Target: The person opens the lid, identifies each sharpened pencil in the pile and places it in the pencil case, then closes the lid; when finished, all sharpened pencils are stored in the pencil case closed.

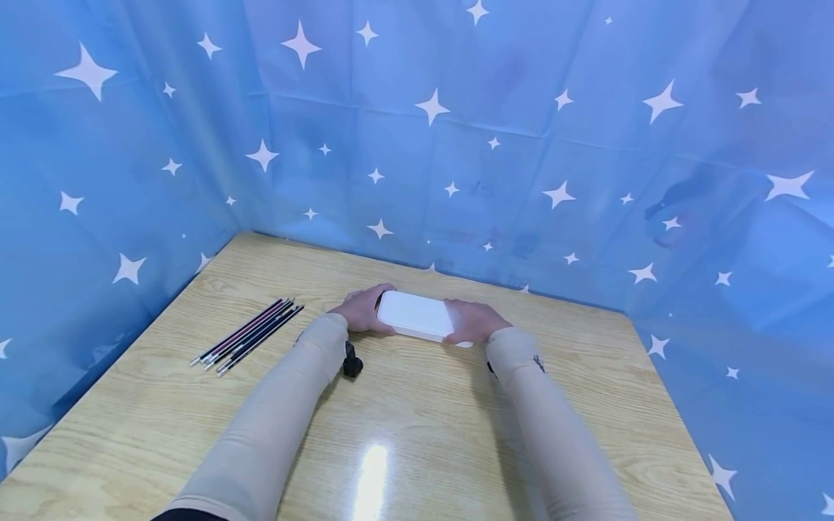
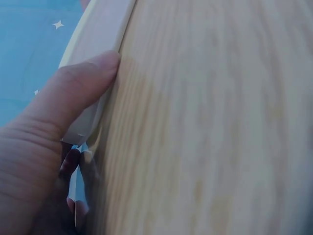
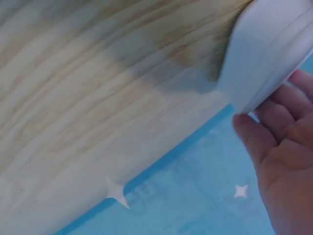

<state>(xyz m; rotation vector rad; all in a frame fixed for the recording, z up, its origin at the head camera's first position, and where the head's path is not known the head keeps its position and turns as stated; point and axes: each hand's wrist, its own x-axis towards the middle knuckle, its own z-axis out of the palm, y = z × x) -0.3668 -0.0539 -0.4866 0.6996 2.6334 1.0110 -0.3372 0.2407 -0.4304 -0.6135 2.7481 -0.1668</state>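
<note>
A white, flat rectangular box with rounded corners is held between both hands near the back of the table. My left hand grips its left end, and in the left wrist view the thumb lies along the side of the box. At the other end my right hand holds it, thumb toward me. The right wrist view shows the fingers against the edge of the box. A small white part of it shows just below the right thumb. The box's underside is hidden in the head view.
Several dark pencils, one of them reddish, lie side by side in a slanted bunch left of the left hand. The wooden table ends at a blue curtain with white stars behind and at both sides.
</note>
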